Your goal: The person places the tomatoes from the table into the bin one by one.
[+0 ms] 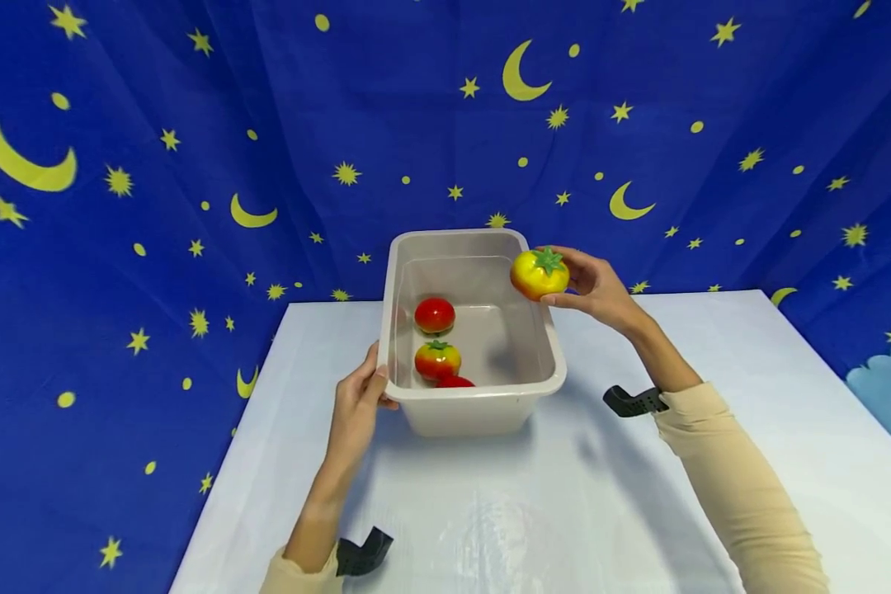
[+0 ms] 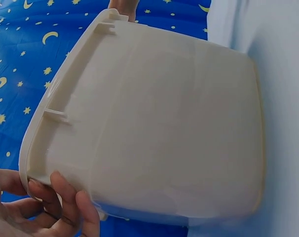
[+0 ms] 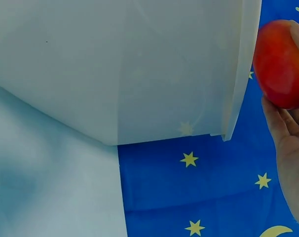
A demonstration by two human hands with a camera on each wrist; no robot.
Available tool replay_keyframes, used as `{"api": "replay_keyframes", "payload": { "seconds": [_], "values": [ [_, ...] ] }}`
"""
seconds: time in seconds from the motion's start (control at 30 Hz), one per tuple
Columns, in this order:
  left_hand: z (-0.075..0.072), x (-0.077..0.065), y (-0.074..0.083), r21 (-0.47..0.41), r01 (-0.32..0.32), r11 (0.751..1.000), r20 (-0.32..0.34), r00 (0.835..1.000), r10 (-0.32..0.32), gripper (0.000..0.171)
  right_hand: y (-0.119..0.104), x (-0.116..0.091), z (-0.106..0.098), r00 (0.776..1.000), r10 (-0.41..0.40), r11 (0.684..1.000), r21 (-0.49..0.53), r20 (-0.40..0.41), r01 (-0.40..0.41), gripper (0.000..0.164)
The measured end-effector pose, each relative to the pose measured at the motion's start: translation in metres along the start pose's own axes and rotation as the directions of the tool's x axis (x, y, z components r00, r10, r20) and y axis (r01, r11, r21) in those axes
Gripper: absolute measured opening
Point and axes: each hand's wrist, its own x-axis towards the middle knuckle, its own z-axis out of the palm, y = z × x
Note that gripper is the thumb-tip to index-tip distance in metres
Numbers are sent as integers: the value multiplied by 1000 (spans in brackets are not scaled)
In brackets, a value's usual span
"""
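A pale grey plastic bin stands in the middle, its open top tilted toward the head camera. My left hand grips its rim at the near left corner; in the left wrist view the fingers curl under the lip. At the bin's right rim, my right hand holds a yellow-and-red toy tomato with a green leafy top, thumb and fingers around it. Inside the bin lie a red tomato, a red-and-yellow tomato and another red piece, partly hidden by the near wall.
The bin is on a white table. Behind and to the left hangs a blue cloth with yellow moons and stars. Black straps sit at both wrists, by the beige sleeves.
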Motion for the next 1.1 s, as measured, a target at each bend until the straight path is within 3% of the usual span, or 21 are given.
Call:
{"api": "replay_keyframes", "payload": {
  "seconds": [0.3,0.53,0.9,1.1],
  "values": [
    [3,-2,-2,3,12,1000,15,1000,-12,47,2,2,3,1000,-10,1000,-7,6,10,66],
    [1,1,0,17,-8,1000,-9,1000,8,47,0,7,9,999,-37,999,35,11,37,67],
    [4,-3,-2,-28,40,999,10,999,-40,47,-3,8,21,1000,-9,999,40,25,8,67],
    [5,-1,1,-20,24,1000,15,1000,-23,47,-5,7,20,999,-32,999,39,27,31,67]
  ]
}}
